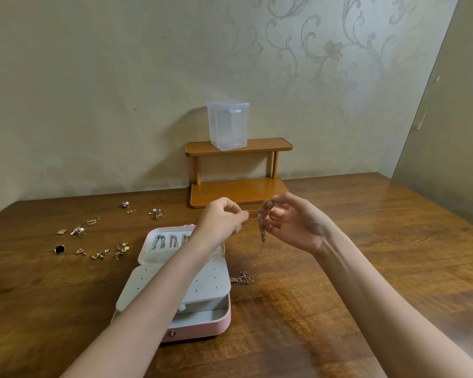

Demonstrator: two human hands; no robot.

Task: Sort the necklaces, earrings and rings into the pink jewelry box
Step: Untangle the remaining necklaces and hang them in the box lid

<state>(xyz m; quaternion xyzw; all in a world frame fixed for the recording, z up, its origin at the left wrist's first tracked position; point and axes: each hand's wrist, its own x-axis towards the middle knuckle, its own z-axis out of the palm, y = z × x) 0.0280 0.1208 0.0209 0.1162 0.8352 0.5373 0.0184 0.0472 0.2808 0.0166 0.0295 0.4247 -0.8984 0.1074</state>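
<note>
Seen from the head camera, the left hand [221, 220] and right hand [290, 220] each pinch a thin necklace [260, 223] in a closed grip above the open pink jewelry box [202, 327], earrings [101, 253] scattered left on the wooden surface [339, 282].

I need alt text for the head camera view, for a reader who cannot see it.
Two hands, left hand and right hand, hold a thin necklace stretched between them above an open pink jewelry box on a wooden table. Loose earrings and rings lie left of the box.
</note>
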